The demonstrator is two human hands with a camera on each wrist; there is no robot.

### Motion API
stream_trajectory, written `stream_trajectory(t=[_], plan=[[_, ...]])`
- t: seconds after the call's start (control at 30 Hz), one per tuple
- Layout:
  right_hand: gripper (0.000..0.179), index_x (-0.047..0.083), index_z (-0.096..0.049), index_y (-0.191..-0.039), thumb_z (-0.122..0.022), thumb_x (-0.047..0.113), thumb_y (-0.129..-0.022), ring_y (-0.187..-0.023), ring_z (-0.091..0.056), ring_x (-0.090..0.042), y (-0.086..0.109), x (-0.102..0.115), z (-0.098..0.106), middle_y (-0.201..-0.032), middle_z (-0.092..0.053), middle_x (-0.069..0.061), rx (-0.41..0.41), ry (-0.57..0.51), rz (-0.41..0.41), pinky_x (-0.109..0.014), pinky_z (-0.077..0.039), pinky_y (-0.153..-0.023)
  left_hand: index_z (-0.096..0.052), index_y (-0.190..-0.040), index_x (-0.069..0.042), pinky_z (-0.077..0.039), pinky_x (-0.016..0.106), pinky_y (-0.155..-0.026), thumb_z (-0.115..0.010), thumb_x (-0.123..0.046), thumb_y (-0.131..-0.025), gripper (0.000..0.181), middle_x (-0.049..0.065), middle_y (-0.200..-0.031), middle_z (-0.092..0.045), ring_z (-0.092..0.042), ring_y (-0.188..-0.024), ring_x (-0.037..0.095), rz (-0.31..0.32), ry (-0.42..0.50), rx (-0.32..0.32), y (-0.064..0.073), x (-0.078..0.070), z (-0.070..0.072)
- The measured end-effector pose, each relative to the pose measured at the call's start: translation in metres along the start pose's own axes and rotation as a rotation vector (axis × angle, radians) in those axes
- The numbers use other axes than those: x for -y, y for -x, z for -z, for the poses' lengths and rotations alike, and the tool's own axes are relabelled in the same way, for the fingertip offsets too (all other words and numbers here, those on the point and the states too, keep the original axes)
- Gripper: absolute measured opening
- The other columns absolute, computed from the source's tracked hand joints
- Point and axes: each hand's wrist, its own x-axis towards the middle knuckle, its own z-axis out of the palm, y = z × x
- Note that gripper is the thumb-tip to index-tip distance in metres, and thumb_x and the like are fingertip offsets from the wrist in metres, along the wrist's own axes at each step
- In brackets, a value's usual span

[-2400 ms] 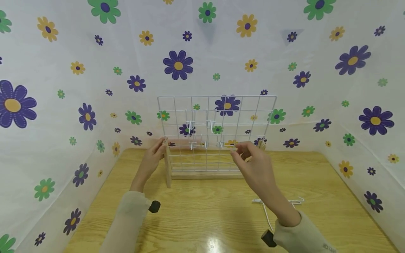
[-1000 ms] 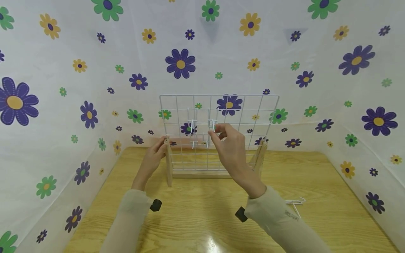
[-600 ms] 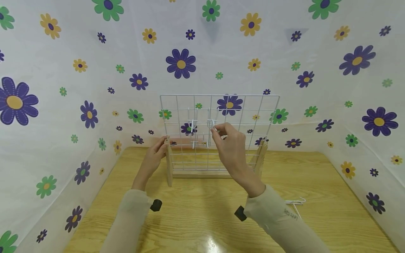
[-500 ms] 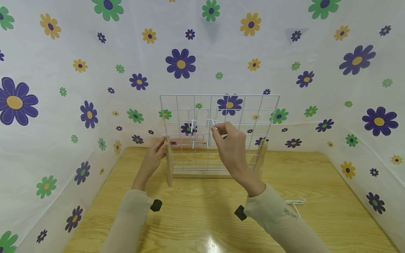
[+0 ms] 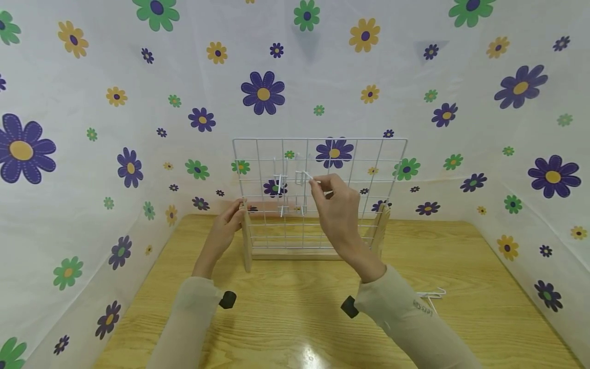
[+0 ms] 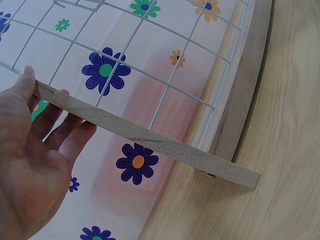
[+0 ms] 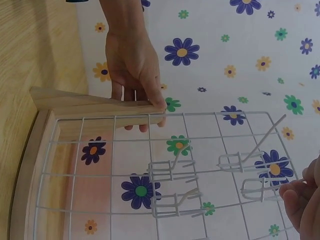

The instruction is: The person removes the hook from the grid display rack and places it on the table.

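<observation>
Head view: at frame centre, the right hand (image 5: 338, 218) pinches a white hook (image 5: 309, 176), its held end hidden. Left of centre, the left hand (image 5: 218, 234) grips a wooden post (image 5: 246, 243), partly covering its top.

Backdrop (image 5: 322, 66): wht w/ multi-size flower print, L, R & far sides. Big purp flower (image 5: 262, 93) far: yel ctr, pale dashed stitch lines on petals. Grn flower (image 5: 307, 15) far: dk purp ctr; yel flower (image 5: 365, 35) beside it, same ctr. Purp flower w/ grn ctr (image 5: 547, 296) on R; grn flower w/ yel ctr (image 5: 68, 273) on L. Pink patch (image 6: 150, 110) behind grid's L end.

Grid (image 5: 295, 139): wht, squares pattern. Grid hooks (image 5: 280, 184), held hook (image 5: 308, 175) & table hooks (image 5: 430, 294) near R: all wht. Stand (image 5: 247, 241): lt tan wood. Table (image 5: 286, 307): yel-brn, wavy grain. Sleeves (image 5: 186, 312): pale beige; R one w/ dk lettering (image 5: 422, 308). Wrist blocks (image 5: 228, 300): blk.
</observation>
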Motion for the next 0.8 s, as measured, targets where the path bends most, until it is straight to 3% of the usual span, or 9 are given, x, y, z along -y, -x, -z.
stream_trajectory(t=[0.57,0.8], plan=[[0.006,-0.007,-0.071,-0.095,-0.073,-0.001,-0.094,-0.054,-0.065,-0.024,-0.004,-0.003,0.002,-0.079,-0.075,-0.017,-0.058,-0.080,0.027,-0.006,-0.047,-0.054,-0.030,-0.160,0.002,-0.045,0.050,-0.112,-0.041,-0.020,-0.114,0.053,0.020,-0.166,-0.029,-0.040,-0.145,0.044,0.003,-0.036,0.003,0.000,-0.002,0.000],[0.009,-0.008,-0.071,-0.096,-0.073,0.000,-0.094,-0.056,-0.067,-0.024,-0.006,0.000,0.012,-0.081,-0.075,-0.018,-0.056,-0.080,0.048,-0.009,-0.050,-0.055,-0.030,-0.162,-0.003,-0.043,0.051,-0.114,-0.041,-0.025,-0.114,0.054,0.016,-0.167,-0.029,-0.039,-0.146,0.042,-0.013,-0.013,-0.012,-0.014,0.030,0.002]])
